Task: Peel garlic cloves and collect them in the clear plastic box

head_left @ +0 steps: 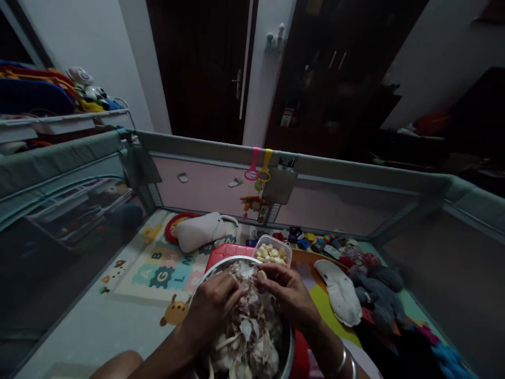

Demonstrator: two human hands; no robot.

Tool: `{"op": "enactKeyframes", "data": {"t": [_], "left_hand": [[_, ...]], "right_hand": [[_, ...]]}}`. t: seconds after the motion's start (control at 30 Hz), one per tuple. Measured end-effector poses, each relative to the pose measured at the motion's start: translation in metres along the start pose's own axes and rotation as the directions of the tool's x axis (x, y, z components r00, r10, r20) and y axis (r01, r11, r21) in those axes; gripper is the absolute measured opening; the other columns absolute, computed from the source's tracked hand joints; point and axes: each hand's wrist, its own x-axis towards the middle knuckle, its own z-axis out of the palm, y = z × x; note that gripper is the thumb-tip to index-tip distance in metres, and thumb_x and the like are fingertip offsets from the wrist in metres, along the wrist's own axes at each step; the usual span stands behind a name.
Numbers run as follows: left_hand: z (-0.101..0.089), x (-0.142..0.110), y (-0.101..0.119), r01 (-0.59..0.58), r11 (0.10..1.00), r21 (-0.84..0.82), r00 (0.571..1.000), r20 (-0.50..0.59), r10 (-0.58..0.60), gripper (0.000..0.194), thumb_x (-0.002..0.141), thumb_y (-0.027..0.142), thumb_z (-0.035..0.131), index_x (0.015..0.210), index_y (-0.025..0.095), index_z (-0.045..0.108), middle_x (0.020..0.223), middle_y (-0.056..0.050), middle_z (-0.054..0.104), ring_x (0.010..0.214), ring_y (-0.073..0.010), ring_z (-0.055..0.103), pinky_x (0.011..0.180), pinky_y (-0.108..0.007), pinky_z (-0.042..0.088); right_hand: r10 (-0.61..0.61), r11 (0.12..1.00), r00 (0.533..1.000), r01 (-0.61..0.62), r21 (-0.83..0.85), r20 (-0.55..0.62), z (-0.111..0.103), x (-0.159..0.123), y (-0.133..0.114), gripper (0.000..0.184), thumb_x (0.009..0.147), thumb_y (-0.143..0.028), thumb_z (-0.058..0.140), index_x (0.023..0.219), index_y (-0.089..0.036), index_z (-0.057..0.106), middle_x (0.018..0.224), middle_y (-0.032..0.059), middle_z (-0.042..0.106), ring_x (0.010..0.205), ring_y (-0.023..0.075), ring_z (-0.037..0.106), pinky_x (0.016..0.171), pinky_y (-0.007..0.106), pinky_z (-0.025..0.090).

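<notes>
A round metal bowl [291, 350] sits in front of me, heaped with garlic bulbs [264, 357] and loose papery garlic skins [246, 329]. Over its far part, my right hand [290, 292] pinches a pale garlic clove [261, 275] between thumb and fingertips. My left hand [216, 297] is closed at the bowl's left side, its fingertips turned down among the skins; whatever they hold is hidden. Just beyond the bowl, a clear plastic container [290, 253] holds peeled garlic cloves [270, 252]. It stands by a red surface [226, 253] partly covered by the bowl.
A fenced playpen with a padded rail [347, 160] surrounds me. On the alphabet mat [152, 252] lies a white jug-like object [199, 231]. To the right are a white speckled pillow [339, 292], a grey plush toy [379, 295] and several small toys. Plastic rings [263, 173] hang from the rail.
</notes>
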Motion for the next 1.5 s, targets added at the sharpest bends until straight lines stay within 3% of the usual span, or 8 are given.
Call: {"op": "enactKeyframes", "data": {"t": [0.1, 0.27, 0.37, 0.57, 0.7, 1.07, 1.3, 1.5], "left_hand": [[0.0, -0.001, 0.002, 0.062, 0.997, -0.035, 0.998, -0.007, -0.062, 0.014, 0.078, 0.011, 0.054, 0.066, 0.016, 0.053, 0.065, -0.001, 0.059, 0.061, -0.0154, 0.056, 0.056, -0.025, 0.042], [0.001, 0.0, 0.004, 0.02, 0.988, -0.15, 1.0, 0.027, -0.016, 0.017, 0.08, 0.007, 0.049, 0.088, 0.018, 0.06, 0.081, -0.003, 0.063, 0.073, -0.0154, 0.06, 0.066, -0.026, 0.047], [0.002, 0.002, 0.004, -0.007, 0.986, -0.167, 1.0, -0.026, 0.003, 0.019, 0.081, 0.009, 0.049, 0.094, 0.018, 0.061, 0.085, -0.005, 0.065, 0.079, -0.0166, 0.062, 0.07, -0.026, 0.049], [0.002, 0.004, 0.006, 0.003, 0.977, -0.214, 0.996, -0.086, -0.022, 0.014, 0.08, 0.014, 0.054, 0.088, 0.018, 0.064, 0.079, -0.004, 0.07, 0.071, -0.0162, 0.065, 0.065, -0.024, 0.051], [0.002, 0.006, 0.006, 0.03, 0.964, -0.266, 0.994, -0.09, -0.056, 0.014, 0.08, 0.014, 0.053, 0.083, 0.018, 0.066, 0.076, -0.004, 0.07, 0.07, -0.0156, 0.065, 0.065, -0.023, 0.05], [-0.005, 0.008, 0.007, 0.233, 0.865, -0.444, 0.971, 0.149, -0.185, 0.021, 0.081, 0.021, 0.051, 0.067, 0.017, 0.067, 0.062, -0.002, 0.068, 0.057, -0.0134, 0.061, 0.055, -0.02, 0.043], [-0.006, 0.008, 0.009, 0.26, 0.856, -0.447, 0.963, 0.179, -0.2, 0.023, 0.081, 0.026, 0.052, 0.07, 0.015, 0.068, 0.064, -0.003, 0.068, 0.059, -0.0143, 0.062, 0.055, -0.02, 0.043], [-0.003, 0.009, 0.007, 0.243, 0.853, -0.461, 0.967, 0.187, -0.175, 0.025, 0.083, 0.027, 0.05, 0.07, 0.015, 0.068, 0.065, -0.004, 0.069, 0.061, -0.0142, 0.062, 0.057, -0.02, 0.044]], "right_hand": [[-0.001, 1.0, 1.0, 0.001, -0.012, 0.023, 0.001, -0.002, 0.003, 0.025, 0.059, -0.022, 0.077, 0.082, -0.018, 0.069, 0.075, 0.0016, 0.069, 0.068, 0.0123, 0.06, 0.065, 0.023, 0.044], [-0.068, 0.994, 0.995, 0.074, -0.078, 0.073, 0.001, -0.002, 0.006, 0.022, 0.061, -0.021, 0.076, 0.082, -0.02, 0.069, 0.078, 0.0015, 0.069, 0.073, 0.0146, 0.062, 0.07, 0.025, 0.046], [-0.169, 0.963, 0.983, 0.179, -0.203, 0.066, 0.0, -0.002, 0.009, 0.02, 0.061, -0.02, 0.075, 0.08, -0.02, 0.069, 0.077, 0.002, 0.068, 0.073, 0.0162, 0.062, 0.07, 0.027, 0.048], [-0.397, 0.771, 0.911, 0.395, -0.5, 0.108, 0.001, -0.004, 0.014, 0.017, 0.065, -0.014, 0.069, 0.081, -0.021, 0.069, 0.077, 0.0026, 0.068, 0.073, 0.0176, 0.062, 0.067, 0.027, 0.048], [-0.46, 0.664, 0.876, 0.449, -0.598, 0.147, 0.004, -0.007, 0.012, 0.016, 0.069, -0.014, 0.065, 0.083, -0.021, 0.068, 0.079, 0.0027, 0.068, 0.073, 0.0171, 0.062, 0.067, 0.026, 0.048], [-0.535, 0.595, 0.821, 0.533, -0.601, 0.198, 0.012, -0.016, 0.011, 0.01, 0.071, -0.019, 0.065, 0.081, -0.022, 0.065, 0.078, 0.0041, 0.064, 0.068, 0.0164, 0.061, 0.061, 0.025, 0.049], [-0.578, 0.517, 0.783, 0.57, -0.638, 0.231, 0.014, -0.021, 0.013, 0.013, 0.076, -0.016, 0.06, 0.085, -0.023, 0.066, 0.075, 0.0058, 0.065, 0.069, 0.017, 0.061, 0.06, 0.026, 0.05], [-0.584, 0.56, 0.787, 0.568, -0.603, 0.2, 0.012, -0.019, 0.011, 0.013, 0.074, -0.014, 0.062, 0.083, -0.022, 0.066, 0.076, 0.0047, 0.067, 0.065, 0.0161, 0.062, 0.058, 0.024, 0.05]]}}
